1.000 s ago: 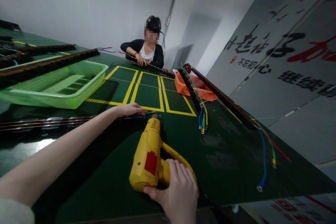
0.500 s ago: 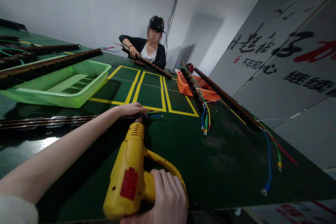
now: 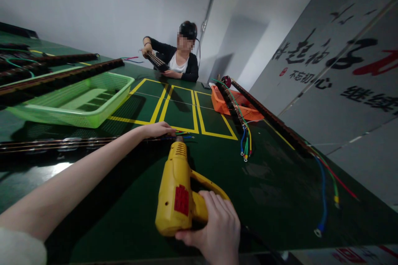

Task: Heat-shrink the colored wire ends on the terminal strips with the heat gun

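Observation:
My right hand (image 3: 219,223) is wrapped around the handle of a yellow heat gun (image 3: 174,190) with a red label on its side. The gun's metal nozzle points away from me, at the coloured wires (image 3: 186,136) at the end of a long dark wiring strip (image 3: 77,145). My left hand (image 3: 160,129) reaches across the strip, its fingers closed at the base of those wires, just left of the nozzle. The fingertips are partly hidden, but the wires come out from under them. The strip lies on the green table (image 3: 124,223).
A green basket (image 3: 118,105) bears a long dark strip (image 3: 62,75). Right of the yellow taped boxes stands an orange basket (image 3: 219,105) with strips and ring-terminal wires (image 3: 245,145). Blue wire (image 3: 323,198) hangs near the right edge. Opposite, a person (image 3: 178,60) holds another strip.
The heat gun and my right hand have moved right and slightly forward along the wire ends. My left hand stays at the wires. The person opposite has swung their strip around toward themselves.

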The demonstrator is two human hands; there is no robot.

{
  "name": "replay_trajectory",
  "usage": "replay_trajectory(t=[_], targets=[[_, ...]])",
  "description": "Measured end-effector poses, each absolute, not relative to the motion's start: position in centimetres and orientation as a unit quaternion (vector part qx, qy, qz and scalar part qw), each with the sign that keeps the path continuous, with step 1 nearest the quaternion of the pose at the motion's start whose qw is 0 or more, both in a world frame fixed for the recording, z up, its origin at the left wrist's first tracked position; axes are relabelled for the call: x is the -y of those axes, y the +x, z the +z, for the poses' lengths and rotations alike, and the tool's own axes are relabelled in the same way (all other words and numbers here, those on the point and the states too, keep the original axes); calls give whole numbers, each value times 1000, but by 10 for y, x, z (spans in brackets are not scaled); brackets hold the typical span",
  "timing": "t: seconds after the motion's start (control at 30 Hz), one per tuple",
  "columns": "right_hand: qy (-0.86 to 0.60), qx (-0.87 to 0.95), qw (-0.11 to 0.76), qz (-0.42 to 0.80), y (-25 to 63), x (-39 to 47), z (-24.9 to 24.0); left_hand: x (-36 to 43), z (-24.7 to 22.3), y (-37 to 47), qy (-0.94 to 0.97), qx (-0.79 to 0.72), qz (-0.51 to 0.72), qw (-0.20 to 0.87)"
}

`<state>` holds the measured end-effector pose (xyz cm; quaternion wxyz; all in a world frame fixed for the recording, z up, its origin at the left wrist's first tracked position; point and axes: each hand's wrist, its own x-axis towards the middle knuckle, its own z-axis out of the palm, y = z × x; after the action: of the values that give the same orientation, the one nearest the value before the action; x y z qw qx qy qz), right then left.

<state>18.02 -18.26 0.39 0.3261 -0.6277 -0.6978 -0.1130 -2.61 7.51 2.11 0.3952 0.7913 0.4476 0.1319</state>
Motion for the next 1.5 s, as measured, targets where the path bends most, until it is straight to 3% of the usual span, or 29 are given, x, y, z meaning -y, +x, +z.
replay_trajectory(t=[0.23,0.43,0.77,1.07,1.5], targets=[[-663,691,260,-128,200,180,-4,-76,21,-27,794,-445,130,394],[-671,687,255,-117,200,179,-3,-77,20,-28,796,-448,122,388],[-678,670,288,-89,173,188,-9,-76,21,-27,798,-433,128,399],[-622,664,397,-119,134,198,-12,-75,24,-27,793,-441,129,399],[-614,687,381,-77,152,191,-6,-75,25,-28,787,-453,124,399]])
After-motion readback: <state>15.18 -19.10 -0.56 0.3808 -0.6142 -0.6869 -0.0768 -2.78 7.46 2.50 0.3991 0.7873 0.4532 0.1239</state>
